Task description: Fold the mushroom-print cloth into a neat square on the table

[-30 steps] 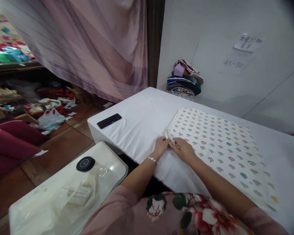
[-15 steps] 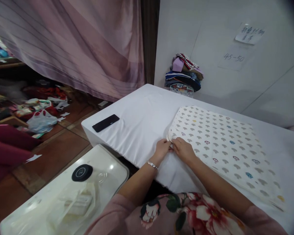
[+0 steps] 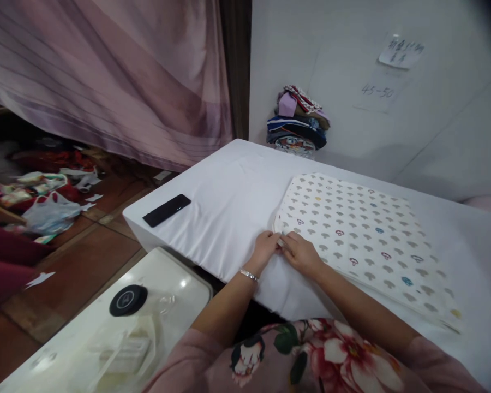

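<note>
A folded white cloth (image 3: 352,234) with a print of grey, red and blue mushroom-like shapes lies flat on the white-covered table (image 3: 229,191). At its near left corner, my left hand (image 3: 267,245) pinches the layered edge. My right hand (image 3: 299,252) grips the same corner from the right, its fingertips close against those of the left. The fingers of both hands are closed, and the exact hold on the layers is partly hidden. A silver bracelet (image 3: 249,275) circles my left wrist.
A black phone (image 3: 167,209) lies on the table's left part. Folded clothes (image 3: 297,123) are stacked by the wall at the back. On the lower left stands a glossy white surface (image 3: 77,333) with a round black object (image 3: 128,300). A pink curtain (image 3: 147,71) hangs behind.
The view has shifted slightly, so everything sits a little further left. Both hands stay at the cloth's corner with hardly any movement.
</note>
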The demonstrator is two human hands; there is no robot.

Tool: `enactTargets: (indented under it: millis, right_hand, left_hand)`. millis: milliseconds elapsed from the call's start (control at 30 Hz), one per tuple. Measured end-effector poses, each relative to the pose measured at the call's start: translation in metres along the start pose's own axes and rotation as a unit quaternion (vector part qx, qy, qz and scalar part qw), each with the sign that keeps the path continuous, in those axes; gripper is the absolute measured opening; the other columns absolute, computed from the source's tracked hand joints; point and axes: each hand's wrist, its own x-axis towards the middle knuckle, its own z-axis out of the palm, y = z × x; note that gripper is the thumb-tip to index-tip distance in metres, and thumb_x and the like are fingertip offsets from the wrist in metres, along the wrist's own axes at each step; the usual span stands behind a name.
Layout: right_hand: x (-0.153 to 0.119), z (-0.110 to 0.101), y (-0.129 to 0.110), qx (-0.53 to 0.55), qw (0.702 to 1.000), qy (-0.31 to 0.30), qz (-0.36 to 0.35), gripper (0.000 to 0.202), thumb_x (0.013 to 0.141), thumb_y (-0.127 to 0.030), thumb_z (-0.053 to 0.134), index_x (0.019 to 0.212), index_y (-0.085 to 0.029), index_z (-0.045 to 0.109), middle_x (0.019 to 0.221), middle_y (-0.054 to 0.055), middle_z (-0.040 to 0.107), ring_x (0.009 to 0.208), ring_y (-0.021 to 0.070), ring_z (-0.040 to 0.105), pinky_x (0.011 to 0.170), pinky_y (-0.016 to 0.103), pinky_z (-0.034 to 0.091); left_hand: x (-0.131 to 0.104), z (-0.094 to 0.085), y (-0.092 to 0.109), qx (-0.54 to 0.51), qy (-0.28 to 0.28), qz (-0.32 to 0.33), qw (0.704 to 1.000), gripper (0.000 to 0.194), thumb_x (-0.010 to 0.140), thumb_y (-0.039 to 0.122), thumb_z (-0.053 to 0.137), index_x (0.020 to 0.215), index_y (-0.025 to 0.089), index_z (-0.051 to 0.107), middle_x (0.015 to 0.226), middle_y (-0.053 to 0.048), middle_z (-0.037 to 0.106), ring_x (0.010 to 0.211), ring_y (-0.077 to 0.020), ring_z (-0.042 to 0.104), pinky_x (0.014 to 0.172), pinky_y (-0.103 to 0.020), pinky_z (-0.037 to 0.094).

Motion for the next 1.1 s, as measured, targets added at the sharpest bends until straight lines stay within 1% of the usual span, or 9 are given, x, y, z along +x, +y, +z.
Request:
enactTargets:
  millis: [100,167,333,433,567,700,833,967,1100]
  right_hand:
    - [-0.020,-0.008,0.011,0.030,0.999,0.034,-0.018,0.036,0.084,-0.018,0.044,0.118,-0.019,0.054,0.107,0.008,0.059,0.095,0.0195,0.053,0.083,0.032,0.045]
    - [-0.041,-0.013,0.023,0.014,0.998,0.063,0.006,0.033,0.086,-0.020,0.042,0.115,-0.020,0.058,0.106,0.009,0.060,0.096,0.0209,0.054,0.084,0.035,0.045]
    - [-0.102,-0.018,0.058,-0.025,0.996,0.073,0.049,0.032,0.090,-0.025,0.039,0.107,-0.019,0.065,0.102,0.012,0.063,0.094,0.0231,0.055,0.083,0.040,0.046]
    - [-0.134,-0.020,0.073,-0.034,0.995,0.066,0.067,0.033,0.090,-0.027,0.039,0.110,-0.021,0.065,0.106,0.012,0.063,0.098,0.0241,0.056,0.085,0.042,0.046]
    - [-0.156,-0.028,0.083,-0.047,0.989,0.099,0.099,0.032,0.089,-0.028,0.041,0.104,-0.022,0.068,0.105,0.011,0.064,0.099,0.0243,0.057,0.086,0.041,0.047]
    - [-0.158,-0.033,0.089,-0.050,0.984,0.139,0.102,0.031,0.089,-0.031,0.043,0.105,-0.022,0.067,0.110,0.010,0.063,0.104,0.0254,0.057,0.090,0.043,0.046]
    - [-0.152,-0.034,0.098,-0.008,0.990,0.102,0.096,0.031,0.090,-0.033,0.042,0.105,-0.025,0.068,0.110,0.010,0.064,0.104,0.0259,0.058,0.090,0.043,0.048]
    - [-0.143,-0.041,0.108,0.075,0.989,0.053,0.119,0.032,0.091,-0.038,0.039,0.094,-0.028,0.070,0.106,0.009,0.065,0.101,0.0266,0.060,0.084,0.041,0.052]
    - [-0.120,-0.043,0.116,0.100,0.982,0.080,0.137,0.031,0.091,-0.039,0.040,0.101,-0.030,0.068,0.119,0.009,0.060,0.104,0.0255,0.059,0.085,0.038,0.053]
  left_hand:
    - [0.003,-0.006,0.002,0.115,-0.001,0.016,0.993,0.016,0.079,0.026,0.054,0.066,0.016,0.051,0.056,-0.001,0.059,0.052,-0.0134,0.060,0.055,-0.024,0.048]
    - [0.001,-0.010,0.006,0.235,0.014,0.053,0.970,0.019,0.081,0.029,0.049,0.066,0.017,0.053,0.059,-0.003,0.062,0.056,-0.0144,0.061,0.058,-0.024,0.047]
    - [-0.006,-0.012,0.017,0.514,0.082,0.139,0.843,0.025,0.081,0.035,0.046,0.067,0.018,0.057,0.074,-0.008,0.067,0.074,-0.0211,0.062,0.064,-0.028,0.042]
    - [-0.008,-0.009,0.020,0.570,0.078,0.125,0.808,0.027,0.083,0.037,0.044,0.074,0.018,0.060,0.081,-0.011,0.068,0.078,-0.0231,0.062,0.064,-0.029,0.041]
    - [-0.007,-0.008,0.022,0.597,0.074,0.116,0.790,0.029,0.084,0.038,0.042,0.080,0.017,0.062,0.086,-0.012,0.068,0.081,-0.0243,0.063,0.066,-0.030,0.041]
    - [-0.008,-0.009,0.023,0.603,0.072,0.117,0.786,0.030,0.084,0.037,0.042,0.081,0.016,0.064,0.087,-0.013,0.068,0.083,-0.0254,0.063,0.066,-0.030,0.041]
    - [-0.010,-0.010,0.022,0.603,0.082,0.126,0.783,0.032,0.084,0.037,0.042,0.082,0.015,0.064,0.086,-0.013,0.069,0.082,-0.0250,0.064,0.066,-0.030,0.042]
    - [-0.012,-0.010,0.024,0.604,0.088,0.119,0.783,0.030,0.084,0.036,0.041,0.082,0.016,0.064,0.087,-0.013,0.069,0.083,-0.0245,0.064,0.067,-0.030,0.041]
    - [-0.011,-0.009,0.026,0.587,0.089,0.111,0.797,0.026,0.083,0.035,0.044,0.079,0.017,0.062,0.084,-0.010,0.069,0.081,-0.0235,0.063,0.065,-0.029,0.040]
